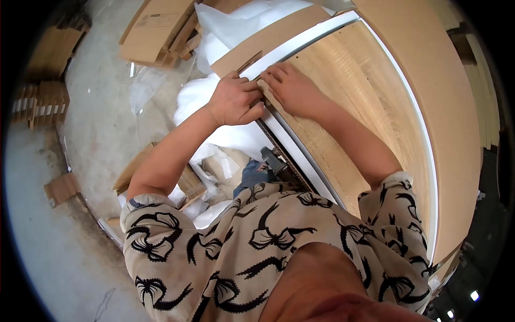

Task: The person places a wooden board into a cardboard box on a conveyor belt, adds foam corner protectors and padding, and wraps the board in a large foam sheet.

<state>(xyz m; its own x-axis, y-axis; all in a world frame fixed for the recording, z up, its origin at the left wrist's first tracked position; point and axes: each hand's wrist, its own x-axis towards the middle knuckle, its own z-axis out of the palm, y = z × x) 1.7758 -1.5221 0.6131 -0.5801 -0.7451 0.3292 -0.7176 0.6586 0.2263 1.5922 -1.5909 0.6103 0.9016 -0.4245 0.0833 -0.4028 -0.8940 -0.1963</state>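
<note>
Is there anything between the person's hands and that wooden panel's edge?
Nothing visible. The left hand and right hand already rest on the edge of the wooden panel, beside its white foam strip.

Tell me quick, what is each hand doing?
Left hand: curled shut, gripping the edge of the brown corrugated cardboard strip.
Right hand: open, fingers flat on the light wooden panel, holding nothing.

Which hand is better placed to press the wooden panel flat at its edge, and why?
Right. The right hand already lies flat on the wooden panel; the left hand curls over the panel's edge beside it.
</note>
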